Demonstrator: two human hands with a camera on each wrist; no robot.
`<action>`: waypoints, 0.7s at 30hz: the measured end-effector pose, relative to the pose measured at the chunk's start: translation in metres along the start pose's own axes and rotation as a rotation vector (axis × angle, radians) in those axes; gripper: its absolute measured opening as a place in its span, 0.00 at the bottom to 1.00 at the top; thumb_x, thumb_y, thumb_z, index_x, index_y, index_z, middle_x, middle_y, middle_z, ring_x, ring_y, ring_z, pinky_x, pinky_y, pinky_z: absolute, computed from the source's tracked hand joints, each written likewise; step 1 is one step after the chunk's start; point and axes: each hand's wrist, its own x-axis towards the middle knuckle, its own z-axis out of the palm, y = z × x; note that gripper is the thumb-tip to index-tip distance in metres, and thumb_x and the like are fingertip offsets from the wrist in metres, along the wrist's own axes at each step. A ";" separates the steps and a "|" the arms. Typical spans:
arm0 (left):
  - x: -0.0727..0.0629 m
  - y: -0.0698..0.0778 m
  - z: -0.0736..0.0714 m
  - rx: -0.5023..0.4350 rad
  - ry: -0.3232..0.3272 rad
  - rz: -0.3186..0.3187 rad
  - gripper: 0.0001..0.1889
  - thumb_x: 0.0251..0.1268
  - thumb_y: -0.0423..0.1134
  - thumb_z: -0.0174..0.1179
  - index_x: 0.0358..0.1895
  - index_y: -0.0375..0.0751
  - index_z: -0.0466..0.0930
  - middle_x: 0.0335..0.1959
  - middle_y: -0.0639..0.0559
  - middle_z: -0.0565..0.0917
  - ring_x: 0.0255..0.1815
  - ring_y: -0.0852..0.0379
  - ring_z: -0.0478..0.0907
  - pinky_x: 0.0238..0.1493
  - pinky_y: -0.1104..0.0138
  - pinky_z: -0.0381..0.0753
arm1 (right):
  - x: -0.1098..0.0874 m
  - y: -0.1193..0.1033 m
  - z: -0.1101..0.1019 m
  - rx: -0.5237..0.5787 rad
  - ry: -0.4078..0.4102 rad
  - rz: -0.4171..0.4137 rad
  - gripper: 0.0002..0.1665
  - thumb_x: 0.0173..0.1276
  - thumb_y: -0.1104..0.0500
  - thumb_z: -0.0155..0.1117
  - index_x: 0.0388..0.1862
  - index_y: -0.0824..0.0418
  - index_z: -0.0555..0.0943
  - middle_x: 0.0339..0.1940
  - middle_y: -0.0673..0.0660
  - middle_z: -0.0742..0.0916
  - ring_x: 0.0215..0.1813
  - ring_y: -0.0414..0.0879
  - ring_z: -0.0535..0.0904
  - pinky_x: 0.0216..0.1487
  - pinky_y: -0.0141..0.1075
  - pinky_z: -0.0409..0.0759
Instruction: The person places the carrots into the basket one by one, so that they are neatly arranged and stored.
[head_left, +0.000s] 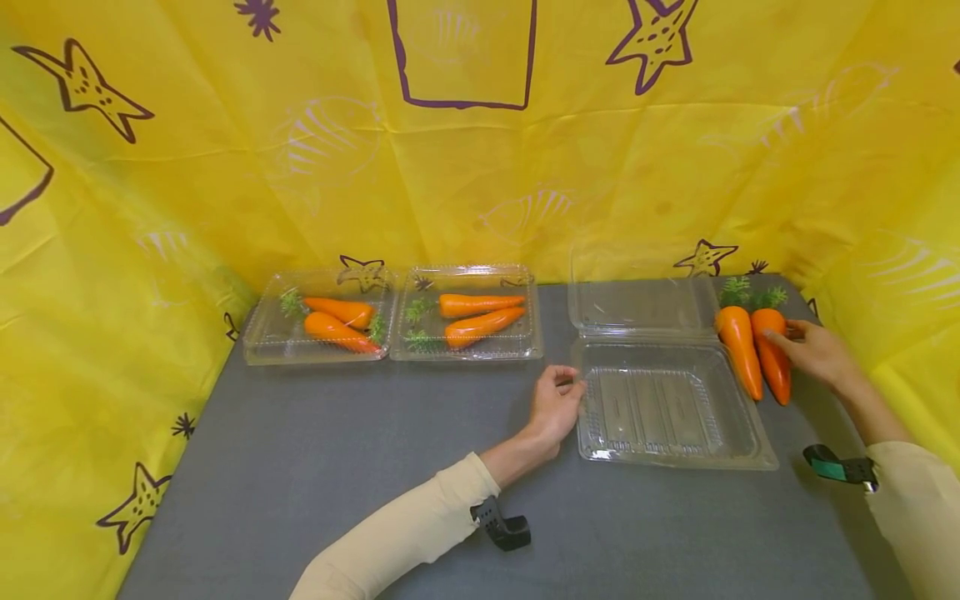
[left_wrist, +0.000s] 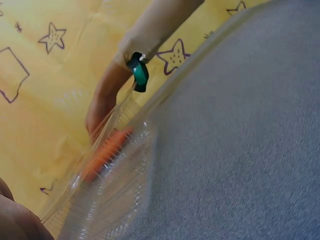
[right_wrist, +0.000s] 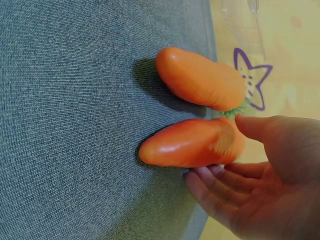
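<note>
A clear plastic clamshell container lies with its lid folded back. My left hand pinches its left rim between thumb and fingers; in the left wrist view only part of that hand shows at the corner. To the container's right, two orange carrots with green tops lie side by side. My right hand holds the right-hand carrot, thumb over its upper face and fingers along its outer side. The other carrot rests beside it, against the container's edge.
Two closed clear containers, a left one and a middle one, stand along the back of the grey table, each with two carrots inside. A yellow patterned cloth hangs behind and at both sides.
</note>
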 end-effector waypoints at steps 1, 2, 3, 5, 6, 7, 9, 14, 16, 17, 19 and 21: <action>-0.001 0.000 0.000 -0.003 -0.003 -0.007 0.09 0.65 0.26 0.59 0.46 0.33 0.75 0.49 0.44 0.79 0.39 0.56 0.78 0.35 0.71 0.80 | 0.000 0.000 0.000 -0.002 -0.003 0.002 0.45 0.78 0.45 0.43 0.63 0.91 0.56 0.58 0.89 0.68 0.56 0.81 0.66 0.54 0.67 0.70; -0.002 0.000 0.000 -0.007 -0.008 -0.014 0.09 0.65 0.26 0.58 0.46 0.33 0.74 0.48 0.44 0.79 0.36 0.57 0.77 0.33 0.71 0.79 | 0.000 0.000 0.000 -0.003 -0.003 0.003 0.45 0.78 0.45 0.43 0.63 0.91 0.56 0.58 0.89 0.68 0.56 0.81 0.66 0.54 0.67 0.70; -0.003 0.000 0.000 -0.014 -0.014 -0.020 0.08 0.65 0.26 0.58 0.46 0.32 0.74 0.48 0.44 0.79 0.32 0.58 0.76 0.32 0.71 0.79 | 0.000 0.000 0.000 -0.003 -0.002 0.002 0.45 0.78 0.46 0.43 0.63 0.91 0.56 0.58 0.89 0.68 0.56 0.81 0.66 0.54 0.67 0.69; -0.004 -0.001 0.000 -0.032 -0.026 -0.032 0.08 0.65 0.25 0.58 0.46 0.32 0.74 0.47 0.45 0.79 0.26 0.59 0.74 0.30 0.72 0.77 | 0.000 0.000 0.000 -0.005 0.003 -0.001 0.44 0.78 0.46 0.43 0.63 0.91 0.57 0.57 0.88 0.68 0.56 0.81 0.66 0.53 0.67 0.69; -0.004 -0.001 0.000 -0.036 -0.030 -0.032 0.08 0.65 0.25 0.58 0.46 0.32 0.73 0.46 0.45 0.79 0.24 0.60 0.72 0.29 0.72 0.76 | 0.000 0.000 0.000 -0.005 0.006 -0.003 0.44 0.78 0.46 0.43 0.63 0.91 0.57 0.57 0.88 0.68 0.56 0.81 0.66 0.53 0.67 0.69; -0.005 -0.001 0.000 -0.046 -0.036 -0.035 0.08 0.66 0.25 0.57 0.46 0.32 0.73 0.45 0.45 0.79 0.21 0.61 0.71 0.28 0.73 0.76 | 0.000 -0.001 0.000 -0.005 0.008 -0.004 0.44 0.78 0.46 0.44 0.63 0.91 0.57 0.57 0.88 0.68 0.56 0.81 0.66 0.53 0.67 0.70; -0.006 -0.001 0.000 -0.056 -0.038 -0.037 0.08 0.66 0.25 0.57 0.45 0.32 0.73 0.45 0.45 0.80 0.19 0.61 0.71 0.28 0.74 0.75 | 0.000 -0.001 0.000 -0.003 0.011 -0.007 0.44 0.78 0.46 0.44 0.62 0.91 0.58 0.57 0.88 0.69 0.56 0.81 0.66 0.53 0.67 0.70; -0.010 0.000 0.000 -0.072 -0.041 -0.035 0.07 0.65 0.25 0.57 0.44 0.32 0.72 0.44 0.44 0.80 0.18 0.62 0.70 0.28 0.75 0.74 | 0.000 -0.001 0.000 0.003 0.006 -0.004 0.45 0.78 0.46 0.44 0.63 0.91 0.57 0.57 0.89 0.68 0.56 0.82 0.66 0.53 0.67 0.70; -0.010 0.000 0.000 -0.076 -0.043 -0.034 0.07 0.65 0.24 0.57 0.44 0.32 0.72 0.44 0.44 0.80 0.19 0.62 0.70 0.28 0.75 0.75 | 0.001 0.000 0.000 0.001 0.007 -0.005 0.45 0.78 0.46 0.44 0.62 0.91 0.57 0.57 0.89 0.68 0.56 0.81 0.66 0.53 0.67 0.70; -0.010 0.000 0.000 -0.075 -0.042 -0.032 0.07 0.65 0.24 0.57 0.44 0.32 0.72 0.44 0.44 0.80 0.20 0.62 0.71 0.28 0.75 0.75 | 0.001 0.000 0.000 0.000 0.008 -0.006 0.44 0.78 0.46 0.44 0.62 0.92 0.57 0.57 0.89 0.68 0.56 0.81 0.66 0.53 0.67 0.70; -0.010 0.000 0.000 -0.076 -0.039 -0.037 0.07 0.65 0.25 0.57 0.44 0.32 0.72 0.45 0.45 0.80 0.22 0.61 0.72 0.29 0.74 0.77 | 0.002 0.000 0.000 -0.002 0.011 -0.011 0.44 0.78 0.46 0.44 0.62 0.92 0.57 0.57 0.89 0.68 0.56 0.81 0.66 0.53 0.67 0.69; -0.009 -0.001 0.000 -0.072 -0.036 -0.038 0.08 0.64 0.25 0.58 0.44 0.32 0.73 0.45 0.45 0.80 0.27 0.60 0.74 0.31 0.73 0.78 | 0.002 0.000 0.000 -0.002 0.012 -0.014 0.44 0.78 0.46 0.44 0.62 0.92 0.57 0.57 0.89 0.68 0.56 0.81 0.66 0.53 0.67 0.69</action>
